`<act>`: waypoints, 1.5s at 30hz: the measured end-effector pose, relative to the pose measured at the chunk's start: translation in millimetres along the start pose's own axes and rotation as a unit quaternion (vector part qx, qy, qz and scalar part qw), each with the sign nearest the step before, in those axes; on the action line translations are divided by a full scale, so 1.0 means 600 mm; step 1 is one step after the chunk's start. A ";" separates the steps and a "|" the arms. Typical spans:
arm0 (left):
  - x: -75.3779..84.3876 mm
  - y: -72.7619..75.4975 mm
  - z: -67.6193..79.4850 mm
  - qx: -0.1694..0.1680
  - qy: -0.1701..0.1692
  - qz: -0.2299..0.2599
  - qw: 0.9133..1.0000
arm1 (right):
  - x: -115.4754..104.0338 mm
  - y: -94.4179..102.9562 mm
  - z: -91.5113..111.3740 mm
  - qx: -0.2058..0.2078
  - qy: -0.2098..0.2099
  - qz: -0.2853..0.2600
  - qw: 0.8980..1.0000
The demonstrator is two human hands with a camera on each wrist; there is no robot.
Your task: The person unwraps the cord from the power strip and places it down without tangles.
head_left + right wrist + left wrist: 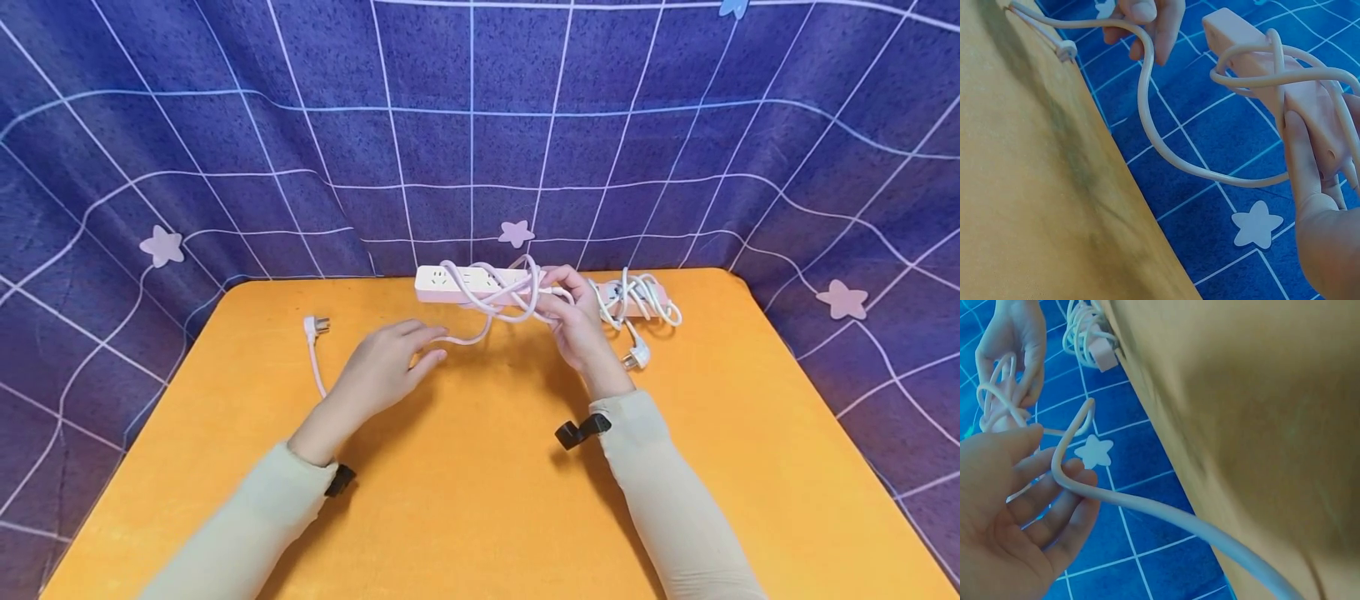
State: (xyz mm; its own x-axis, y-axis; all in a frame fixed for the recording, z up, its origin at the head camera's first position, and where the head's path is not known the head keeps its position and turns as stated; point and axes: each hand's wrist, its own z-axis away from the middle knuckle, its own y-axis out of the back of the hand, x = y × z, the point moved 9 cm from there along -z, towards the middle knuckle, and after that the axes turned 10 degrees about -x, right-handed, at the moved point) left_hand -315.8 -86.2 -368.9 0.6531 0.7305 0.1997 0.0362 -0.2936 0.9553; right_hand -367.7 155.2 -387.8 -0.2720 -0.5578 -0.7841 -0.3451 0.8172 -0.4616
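Pink-and-white power strip (468, 277), long axis left to right; right hand (581, 329) grips right end; left hand (378, 367) near-left, fingers relaxed, supporting cord (465, 342).

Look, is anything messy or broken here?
Nothing looks broken. The cord looks messy, though: it loops untidily around the strip in the right hand. The other strip, at right on the table, is wrapped messily too.
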 end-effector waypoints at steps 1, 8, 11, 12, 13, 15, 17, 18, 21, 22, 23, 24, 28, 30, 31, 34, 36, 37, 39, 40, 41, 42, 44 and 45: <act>0.002 -0.002 0.000 0.002 -0.001 -0.003 1.000 | 0.000 0.000 0.000 0.000 0.000 0.001 1.000; 0.011 -0.006 -0.003 0.013 0.001 -0.010 1.000 | -0.002 0.001 0.000 0.001 0.001 0.008 1.000; 0.011 -0.008 -0.004 0.012 0.001 -0.007 1.000 | -0.002 0.002 0.000 0.002 0.002 0.005 1.000; 0.011 -0.008 -0.004 0.012 0.002 -0.006 1.000 | -0.001 0.002 0.000 0.002 0.002 0.004 1.000; 0.011 -0.009 -0.004 0.011 0.002 -0.004 1.000 | -0.001 0.002 0.000 0.003 0.001 0.003 1.000; 0.009 -0.009 -0.005 0.011 0.004 -0.002 1.000 | -0.001 0.002 0.000 0.003 0.000 0.002 1.000; 0.005 -0.010 -0.005 0.014 0.007 -0.002 1.000 | -0.001 0.002 0.000 0.004 0.000 0.001 1.000; 0.002 -0.010 -0.005 0.016 0.009 -0.001 1.000 | -0.002 0.001 0.000 0.004 0.000 0.001 1.000; -0.006 -0.010 -0.006 0.019 0.018 0.005 1.000 | -0.003 0.000 0.000 0.005 0.000 -0.002 1.000; -0.009 -0.010 -0.006 0.019 0.021 0.008 1.000 | -0.003 0.000 0.000 0.006 0.000 -0.003 1.000; -0.012 -0.010 -0.006 0.018 0.026 0.012 0.999 | -0.003 0.000 0.000 0.006 0.000 -0.004 1.000; -0.015 -0.010 -0.005 0.017 0.029 0.016 0.999 | -0.003 0.000 0.000 0.006 -0.001 -0.005 1.000; -0.024 -0.010 -0.004 0.016 0.042 0.027 0.999 | -0.004 -0.001 -0.001 0.003 0.001 -0.009 1.000; -0.026 -0.008 -0.004 0.017 0.046 0.028 0.998 | -0.005 -0.002 -0.001 -0.001 0.003 -0.011 1.000; -0.028 -0.008 -0.004 0.017 0.047 0.028 0.998 | -0.005 -0.002 -0.001 -0.002 0.005 -0.011 1.000; -0.032 -0.006 -0.004 0.022 0.046 0.028 0.998 | -0.006 -0.003 -0.001 -0.005 0.006 -0.011 1.000; -0.036 -0.005 -0.004 0.028 0.046 0.031 0.998 | -0.006 -0.002 -0.001 -0.005 0.006 -0.010 1.000; -0.038 -0.003 -0.004 0.031 0.046 0.032 0.998 | -0.006 -0.002 -0.001 -0.004 0.006 -0.008 1.000; -0.044 0.000 -0.003 0.040 0.048 0.035 0.997 | -0.005 -0.001 -0.001 -0.003 0.004 -0.008 1.000; -0.046 0.002 -0.002 0.043 0.050 0.038 0.997 | -0.005 -0.001 -0.001 -0.003 0.004 -0.007 1.000; -0.049 0.004 -0.002 0.046 0.053 0.040 0.997 | -0.005 -0.001 -0.001 -0.003 0.004 -0.007 1.000; -0.052 0.006 -0.001 0.050 0.055 0.042 0.996 | -0.006 -0.001 -0.001 -0.004 0.004 -0.007 1.000; -0.059 0.010 0.000 0.061 0.057 0.047 0.995 | -0.006 0.000 -0.001 -0.005 0.003 -0.009 1.000; -0.061 0.012 0.001 0.064 0.058 0.050 0.995 | -0.006 0.000 -0.001 -0.007 0.004 -0.010 1.000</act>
State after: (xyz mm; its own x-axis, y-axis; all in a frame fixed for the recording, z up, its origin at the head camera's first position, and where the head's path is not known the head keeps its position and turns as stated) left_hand -339.2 -115.3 -369.6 0.5663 0.7581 0.3235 0.0768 -0.4393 0.8950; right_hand -367.6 157.2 -384.9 -0.2716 -0.5744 -0.7722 -0.3620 0.8044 -0.4711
